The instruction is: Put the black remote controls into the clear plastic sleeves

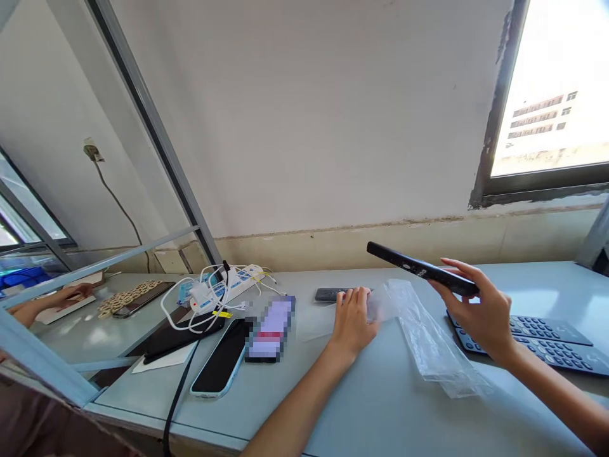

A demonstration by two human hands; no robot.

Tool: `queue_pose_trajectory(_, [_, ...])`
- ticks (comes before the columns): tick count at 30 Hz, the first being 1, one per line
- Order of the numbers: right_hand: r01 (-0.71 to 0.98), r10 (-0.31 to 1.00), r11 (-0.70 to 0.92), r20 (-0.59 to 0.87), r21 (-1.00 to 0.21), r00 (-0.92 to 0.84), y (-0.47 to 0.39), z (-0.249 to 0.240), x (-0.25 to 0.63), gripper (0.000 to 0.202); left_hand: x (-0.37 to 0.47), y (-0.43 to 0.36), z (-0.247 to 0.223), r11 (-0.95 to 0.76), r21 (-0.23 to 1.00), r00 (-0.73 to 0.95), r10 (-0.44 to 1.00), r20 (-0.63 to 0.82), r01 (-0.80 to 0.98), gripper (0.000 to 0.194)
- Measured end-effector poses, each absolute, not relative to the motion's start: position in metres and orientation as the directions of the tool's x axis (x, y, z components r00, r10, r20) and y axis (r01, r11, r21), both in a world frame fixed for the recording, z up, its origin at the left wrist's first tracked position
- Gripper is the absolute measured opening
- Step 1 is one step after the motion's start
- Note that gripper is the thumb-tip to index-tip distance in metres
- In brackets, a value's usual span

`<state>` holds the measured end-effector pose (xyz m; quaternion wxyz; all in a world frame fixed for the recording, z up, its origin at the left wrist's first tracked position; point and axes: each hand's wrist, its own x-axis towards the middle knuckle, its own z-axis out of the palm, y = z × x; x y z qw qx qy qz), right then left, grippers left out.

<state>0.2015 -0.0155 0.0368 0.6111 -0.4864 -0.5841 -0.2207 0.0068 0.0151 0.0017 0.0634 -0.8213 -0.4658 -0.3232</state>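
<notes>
Gripping a long, slim black remote control [404,261] with pale markings in the right hand [483,311], tilted above the counter [366,393]; resting the left hand [352,320], fingers bent, on clear plastic [380,303], grip unclear.

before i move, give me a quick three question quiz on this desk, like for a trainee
1. Which hand holds the slim black device?
2. True or false: going left to right, the clear plastic bag lies between the white power strip and the button-covered remotes.
3. Fill in: the phone with the lit screen lies beside a blue-edged phone whose screen is ____.

Key: 1. right hand; 2. true; 3. dark
</notes>
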Motion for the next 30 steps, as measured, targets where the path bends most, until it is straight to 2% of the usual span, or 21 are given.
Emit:
queue_pose_trajectory(3, [0.697, 0.413, 0.448, 0.821, -0.56, 0.395, -0.014, 0.038, 0.206, 0.033, 0.006, 0.014, 0.002, -0.542, 0.236, 0.332, 0.745, 0.579, 0.807, 0.01])
queue_pose_trajectory(5, [0.628, 0.459, 0.452, 0.769, -0.634, 0.446, -0.013, 0.04, 0.209, 0.033, 0.007, 0.013, 0.003, -0.537, 0.251, 0.335, 0.761, 0.555, 0.806, 0.009])
queue_pose_trajectory(6, [0.625, 0.462, 0.459, 0.771, -0.631, 0.439, -0.013, 0.04, 0.211, 0.031, 0.007, 0.013, 0.004, -0.535, 0.254, 0.339, 0.768, 0.544, 0.806, 0.009])
queue_pose_trajectory(8, [0.69, 0.417, 0.493, 0.84, -0.53, 0.347, -0.012, 0.039, 0.212, 0.025, 0.008, 0.011, 0.005, -0.54, 0.246, 0.353, 0.769, 0.533, 0.805, 0.01])
queue_pose_trajectory(11, [0.832, 0.262, 0.511, 0.961, -0.218, 0.091, -0.01, 0.036, 0.212, 0.016, 0.008, 0.011, 0.005, -0.583, 0.201, 0.402, 0.732, 0.55, 0.787, 0.007])
queue_pose_trajectory(14, [0.885, 0.141, 0.459, 0.978, 0.075, -0.156, -0.011, 0.034, 0.212, 0.034, 0.006, 0.013, 0.003, -0.618, 0.157, 0.425, 0.681, 0.597, 0.77, 0.012])
queue_pose_trajectory(16, [0.882, 0.105, 0.436, 0.964, 0.176, -0.244, -0.011, 0.034, 0.214, 0.045, 0.005, 0.015, 0.002, -0.62, 0.154, 0.402, 0.657, 0.638, 0.769, 0.017])
queue_pose_trajectory(20, [0.899, 0.08, 0.401, 0.97, 0.179, -0.229, -0.012, 0.037, 0.219, 0.043, 0.003, 0.018, 0.0, -0.606, 0.175, 0.335, 0.632, 0.699, 0.776, 0.021])
queue_pose_trajectory(24, [0.9, 0.023, 0.378, 0.97, 0.216, -0.243, -0.014, 0.042, 0.225, 0.037, 0.002, 0.019, 0.001, -0.6, 0.206, 0.315, 0.644, 0.697, 0.773, 0.025])
queue_pose_trajectory(27, [0.896, 0.068, 0.383, 0.96, 0.226, -0.271, -0.016, 0.044, 0.226, 0.036, 0.002, 0.018, 0.003, -0.597, 0.209, 0.32, 0.655, 0.684, 0.775, 0.027])
queue_pose_trajectory(30, [0.884, 0.112, 0.44, 0.966, 0.161, -0.232, -0.015, 0.042, 0.222, 0.038, 0.002, 0.018, 0.003, -0.585, 0.212, 0.313, 0.665, 0.679, 0.783, 0.022])
